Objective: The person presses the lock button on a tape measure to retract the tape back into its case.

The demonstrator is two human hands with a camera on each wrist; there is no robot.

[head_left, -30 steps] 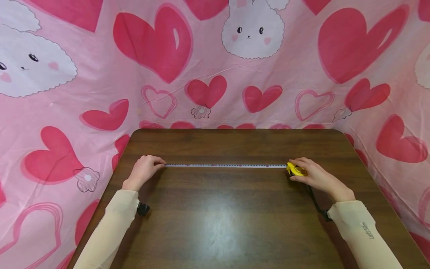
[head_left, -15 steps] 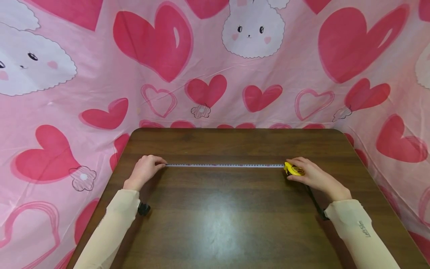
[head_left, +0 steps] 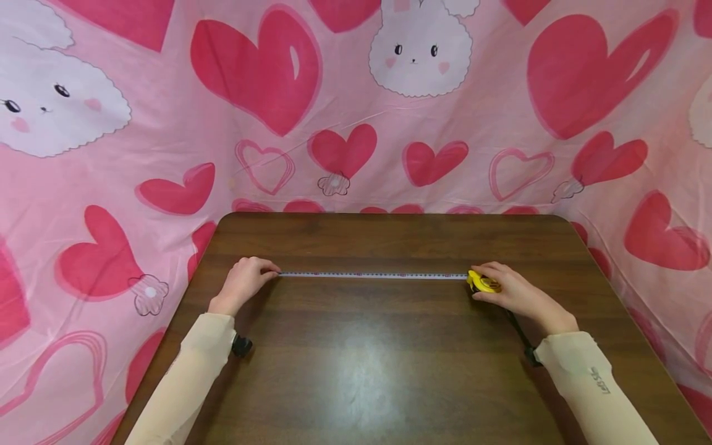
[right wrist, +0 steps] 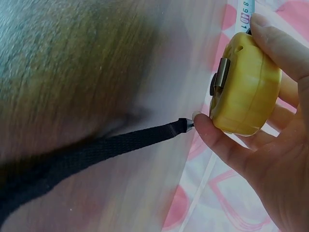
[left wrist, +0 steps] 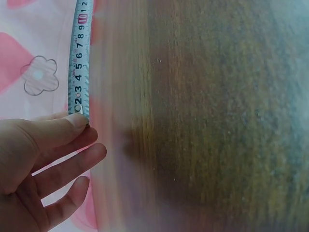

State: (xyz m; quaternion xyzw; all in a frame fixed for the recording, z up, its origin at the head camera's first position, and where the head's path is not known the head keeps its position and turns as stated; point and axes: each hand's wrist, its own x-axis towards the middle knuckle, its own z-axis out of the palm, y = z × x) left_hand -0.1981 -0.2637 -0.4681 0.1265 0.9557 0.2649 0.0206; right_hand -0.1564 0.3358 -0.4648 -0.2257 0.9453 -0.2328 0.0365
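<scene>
A yellow tape measure [head_left: 484, 282] is in my right hand [head_left: 514, 295], whose fingers and thumb grip its case. In the right wrist view the tape measure's case [right wrist: 248, 89] shows a metal clip on its side, and a black strap [right wrist: 120, 142] runs off it. The white blade [head_left: 372, 275] is drawn out in a straight line to the left. My left hand [head_left: 241, 283] pinches the blade's free end between thumb and forefinger; in the left wrist view the numbers on the blade [left wrist: 79, 58] climb away from the thumb, and the other fingers are spread.
Beneath both hands is a dark brown wooden table [head_left: 356, 358] with rounded far corners. A pink cloth [head_left: 356, 105] printed with hearts and rabbits hangs behind it and at both sides. Dark devices sit at each wrist, such as the left one [head_left: 241, 346].
My right hand has moved slightly left with the tape measure, and the left hand slightly right. The stretch of blade between them is a little shorter; both grips are unchanged.
</scene>
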